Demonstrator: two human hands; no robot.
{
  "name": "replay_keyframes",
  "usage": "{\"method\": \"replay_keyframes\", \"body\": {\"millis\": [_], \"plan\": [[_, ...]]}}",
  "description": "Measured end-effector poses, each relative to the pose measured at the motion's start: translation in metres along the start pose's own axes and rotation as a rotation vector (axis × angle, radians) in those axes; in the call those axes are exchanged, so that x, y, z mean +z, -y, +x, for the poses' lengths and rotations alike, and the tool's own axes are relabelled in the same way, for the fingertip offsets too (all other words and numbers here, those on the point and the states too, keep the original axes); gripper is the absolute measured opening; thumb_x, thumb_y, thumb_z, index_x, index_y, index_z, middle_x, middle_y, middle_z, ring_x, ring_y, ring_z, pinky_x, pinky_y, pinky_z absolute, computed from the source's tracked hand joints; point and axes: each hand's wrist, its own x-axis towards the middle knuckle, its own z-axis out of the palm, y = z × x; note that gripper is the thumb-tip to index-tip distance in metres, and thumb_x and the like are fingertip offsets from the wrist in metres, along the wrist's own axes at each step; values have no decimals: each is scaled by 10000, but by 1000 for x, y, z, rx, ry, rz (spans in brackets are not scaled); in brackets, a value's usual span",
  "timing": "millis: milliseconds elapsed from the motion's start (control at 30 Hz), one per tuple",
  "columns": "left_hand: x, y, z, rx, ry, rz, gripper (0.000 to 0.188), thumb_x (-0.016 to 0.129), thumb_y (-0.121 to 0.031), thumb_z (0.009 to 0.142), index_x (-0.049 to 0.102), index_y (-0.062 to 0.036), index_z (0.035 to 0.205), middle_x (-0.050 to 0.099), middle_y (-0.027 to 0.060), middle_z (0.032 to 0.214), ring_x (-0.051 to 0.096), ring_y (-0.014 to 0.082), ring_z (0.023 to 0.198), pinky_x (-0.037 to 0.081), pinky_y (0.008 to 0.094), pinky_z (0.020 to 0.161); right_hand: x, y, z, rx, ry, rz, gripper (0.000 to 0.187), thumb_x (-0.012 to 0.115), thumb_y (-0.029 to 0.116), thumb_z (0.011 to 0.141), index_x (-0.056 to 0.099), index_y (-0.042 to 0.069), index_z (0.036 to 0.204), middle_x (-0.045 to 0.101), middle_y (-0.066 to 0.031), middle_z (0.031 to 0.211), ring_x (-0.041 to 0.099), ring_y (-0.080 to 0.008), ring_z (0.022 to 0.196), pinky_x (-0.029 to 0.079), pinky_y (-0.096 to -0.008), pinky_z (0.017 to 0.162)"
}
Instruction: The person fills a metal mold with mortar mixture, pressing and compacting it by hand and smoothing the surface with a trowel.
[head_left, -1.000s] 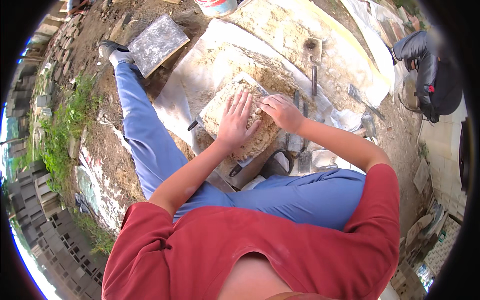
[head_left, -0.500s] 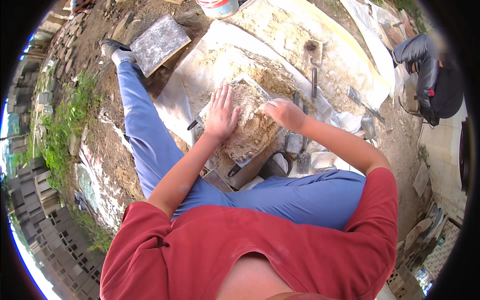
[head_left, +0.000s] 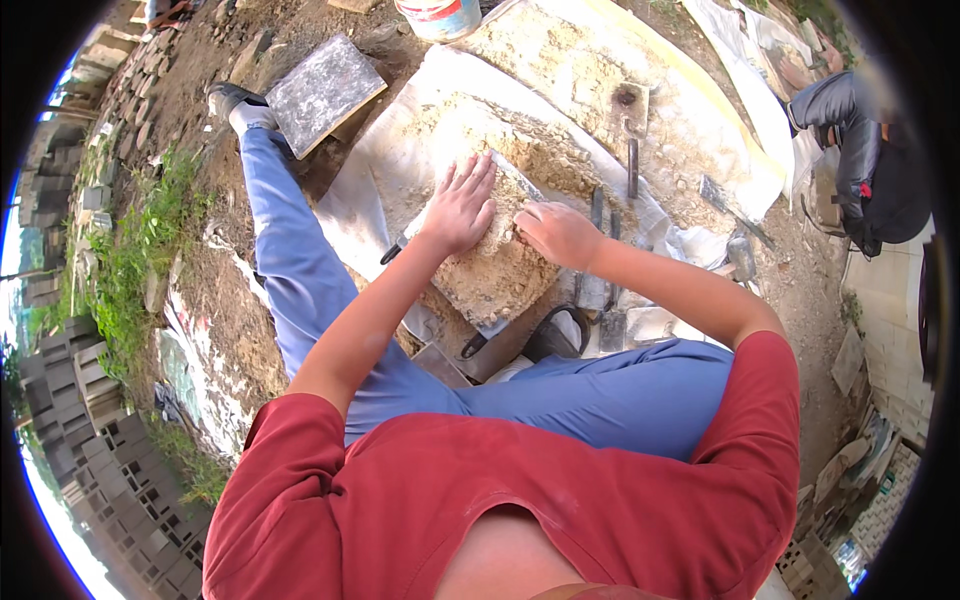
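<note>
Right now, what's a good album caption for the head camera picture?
Left hand flat, right hand curled, both on pale crumbly material.

From where I sit, I see a mass of crumbly, pale tan material (head_left: 500, 280), lumpy and uneven on top, heaped within a squarish grey frame (head_left: 518, 178). The frame lies turned to me like a diamond, its rim bare along the upper right edge and at the near corner. I make out dark handle-like ends at its left and near corners; the upper left is partly hidden.
</note>
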Motion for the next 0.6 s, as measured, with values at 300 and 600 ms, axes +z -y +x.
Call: {"method": "replay_keyframes", "body": {"millis": [300,600], "plan": [[-12,-38,-66,-54,-27,-114,674,381,-294,992,291,14,1586,275,190,1666,224,360,1557,156,506,1272,6,-13,-3,-148,124,-124,177,657,226,907,588,85,990,646,-114,861,696,-298,806,550,-409,735],[-14,-38,-63,-58,-88,-114,705,429,-273,940,314,6,1578,315,202,1645,270,379,1537,179,513,1265,7,-14,4,-151,158,-196,165,630,254,932,591,94,922,649,-109,695,695,-297,668,547,-412,646]]}}
